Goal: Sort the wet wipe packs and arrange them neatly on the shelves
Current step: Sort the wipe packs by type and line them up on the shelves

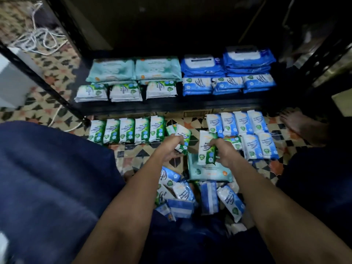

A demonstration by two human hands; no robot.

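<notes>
Hands come first: the left hand (172, 147) holds one small green pack (183, 137), and the right hand (225, 152) holds another green pack (207, 147), both up over the tiled floor (133, 155). More packs lie in a loose pile (200, 195) below the hands and in rows by the shelf (171, 105), where green and blue packs sit stacked.

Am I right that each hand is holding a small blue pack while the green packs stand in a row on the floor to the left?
Not quite: the packs in the hands are green and white, not blue. The head view shows the left hand gripping one green pack and the right hand gripping another green pack. The row of green packs does stand on the floor to the left.
</notes>
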